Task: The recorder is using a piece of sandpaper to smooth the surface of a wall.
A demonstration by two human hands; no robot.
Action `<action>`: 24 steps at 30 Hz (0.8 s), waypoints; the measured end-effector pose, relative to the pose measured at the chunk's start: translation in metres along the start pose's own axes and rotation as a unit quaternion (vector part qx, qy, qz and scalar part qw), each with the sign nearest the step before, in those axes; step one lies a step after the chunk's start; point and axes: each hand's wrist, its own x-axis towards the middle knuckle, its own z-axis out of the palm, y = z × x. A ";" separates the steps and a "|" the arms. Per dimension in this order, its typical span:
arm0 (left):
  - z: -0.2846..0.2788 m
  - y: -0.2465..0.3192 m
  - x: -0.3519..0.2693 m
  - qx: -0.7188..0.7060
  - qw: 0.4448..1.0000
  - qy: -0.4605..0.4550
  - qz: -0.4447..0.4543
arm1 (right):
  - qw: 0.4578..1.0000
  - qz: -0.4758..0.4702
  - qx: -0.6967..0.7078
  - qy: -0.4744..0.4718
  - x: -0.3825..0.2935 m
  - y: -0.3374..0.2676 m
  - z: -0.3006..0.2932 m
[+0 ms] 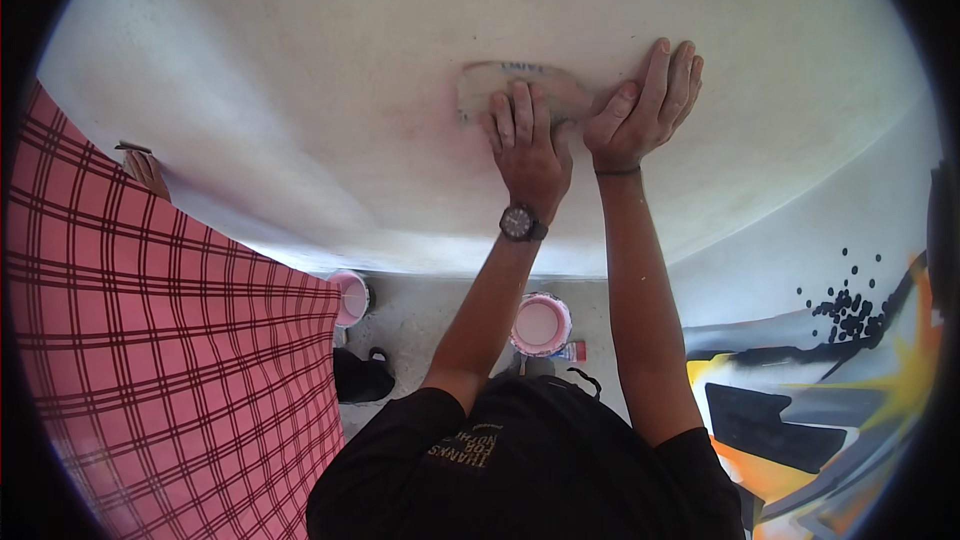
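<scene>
My left hand (529, 150), with a dark watch (517, 222) on its wrist, presses a thin beige sheet (480, 82) against a pale wall (375, 90). The sheet looks like sandpaper and bears printed writing; its outline is slightly blurred, and my fingers cover its lower part. Just to the right, my right hand (637, 112) rests on the same wall with nothing in it. Its thumb stands away from the raised fingers, and a thin dark band circles the wrist.
Below my arms, a pink-stained paint bucket (541, 324) and a paintbrush (575, 351) are on the concrete floor (420, 315). Another bucket (351, 300) stands left. Pink plaid cloth (172, 315) fills the left side, beside another person's hand (146, 171). A painted mural (817, 390) is on the right.
</scene>
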 end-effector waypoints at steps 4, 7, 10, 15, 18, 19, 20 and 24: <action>-0.016 0.034 0.078 -0.050 0.998 0.023 -0.024 | 1.000 -0.001 -0.009 0.002 0.001 0.014 -0.006; -0.013 0.037 0.089 -0.048 0.997 0.045 -0.027 | 1.000 0.001 -0.005 0.006 0.003 0.017 -0.007; -0.002 0.031 0.055 -0.040 0.998 0.038 -0.007 | 1.000 0.004 -0.008 0.009 0.005 0.022 -0.008; 0.007 0.017 -0.009 -0.005 1.000 -0.024 0.003 | 1.000 0.005 0.001 0.009 0.004 0.021 -0.008; -0.001 0.032 0.025 -0.012 0.999 -0.031 -0.006 | 1.000 0.002 -0.004 0.015 0.005 0.026 -0.009; -0.005 0.038 0.044 -0.032 0.999 -0.013 -0.008 | 1.000 0.002 -0.005 0.014 0.005 0.027 -0.009; -0.010 0.042 0.059 -0.050 0.999 0.004 -0.009 | 1.000 0.003 -0.006 0.013 0.006 0.026 -0.009; -0.017 0.050 0.077 -0.044 0.999 0.018 -0.012 | 1.000 -0.005 -0.008 0.014 0.007 0.029 -0.009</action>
